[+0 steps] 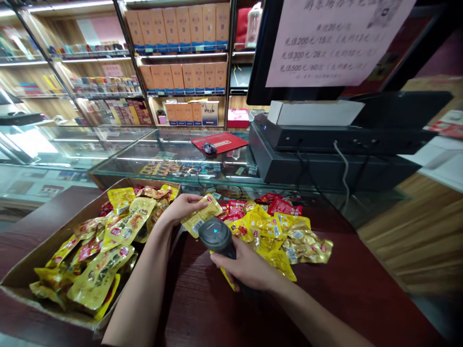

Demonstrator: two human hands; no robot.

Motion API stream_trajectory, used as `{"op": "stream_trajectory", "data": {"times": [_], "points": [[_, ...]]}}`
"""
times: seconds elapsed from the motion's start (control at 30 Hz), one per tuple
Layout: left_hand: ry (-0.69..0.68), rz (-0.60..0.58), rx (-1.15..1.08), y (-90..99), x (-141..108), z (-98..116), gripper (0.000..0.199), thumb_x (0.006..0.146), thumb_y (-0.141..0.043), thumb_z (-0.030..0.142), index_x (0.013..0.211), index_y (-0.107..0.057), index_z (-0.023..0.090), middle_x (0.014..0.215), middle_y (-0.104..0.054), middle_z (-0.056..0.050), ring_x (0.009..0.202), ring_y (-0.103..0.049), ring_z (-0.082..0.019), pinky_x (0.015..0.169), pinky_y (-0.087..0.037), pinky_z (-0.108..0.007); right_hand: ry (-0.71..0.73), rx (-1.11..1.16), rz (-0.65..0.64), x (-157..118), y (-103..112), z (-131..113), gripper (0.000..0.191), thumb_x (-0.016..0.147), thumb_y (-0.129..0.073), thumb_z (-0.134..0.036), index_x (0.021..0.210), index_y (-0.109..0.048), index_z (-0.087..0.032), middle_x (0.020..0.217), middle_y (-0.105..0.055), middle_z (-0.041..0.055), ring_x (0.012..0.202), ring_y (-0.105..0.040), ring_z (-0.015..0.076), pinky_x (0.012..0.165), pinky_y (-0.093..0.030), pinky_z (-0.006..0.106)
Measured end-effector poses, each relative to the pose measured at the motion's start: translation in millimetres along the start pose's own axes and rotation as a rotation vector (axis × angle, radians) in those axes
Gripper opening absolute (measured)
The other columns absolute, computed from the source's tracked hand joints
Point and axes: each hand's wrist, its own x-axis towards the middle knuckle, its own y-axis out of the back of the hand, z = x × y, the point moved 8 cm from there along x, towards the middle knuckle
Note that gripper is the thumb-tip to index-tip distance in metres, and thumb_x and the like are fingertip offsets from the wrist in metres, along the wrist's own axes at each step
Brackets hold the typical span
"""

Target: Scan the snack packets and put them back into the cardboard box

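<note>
My left hand [186, 207] is closed on the edge of a gold snack packet [201, 214], whose barcode shows toward me. Wrapped round the handle of a dark handheld barcode scanner [216, 235] is my right hand [246, 262]. The scanner's head, with a small blue light on top, is at the packet's lower right and partly covers it. To the right lies a loose pile of yellow, gold and red snack packets [265, 224]. An open cardboard box [54, 315] full of similar packets stands left of my left forearm.
Behind the dark red table [325, 299] runs a glass display counter [137, 161], with a mouse [209, 148] on a red mat [224, 141]. A black cash drawer [318, 164] and a monitor with a paper sign [325, 43] stand at right. Boxed goods fill the back shelves [181, 55].
</note>
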Motion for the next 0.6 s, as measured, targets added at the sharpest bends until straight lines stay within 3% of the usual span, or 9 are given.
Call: {"op": "stream_trajectory", "data": {"times": [0.6], "points": [[0.000,-0.016,-0.008,-0.6,0.6,1.6,0.044,0.061,-0.078,0.045,0.094,-0.076,0.016,0.083,-0.074,-0.007,0.062,-0.065,-0.017,0.055,-0.048,-0.024,-0.016,-0.073,-0.035,-1.3,-8.6,-0.3,0.027,0.084,-0.057,-0.044,0.095,-0.047,-0.021,0.046,-0.048,-0.0087,0.033,-0.045,0.0090,0.034,-0.037,0.019]]}}
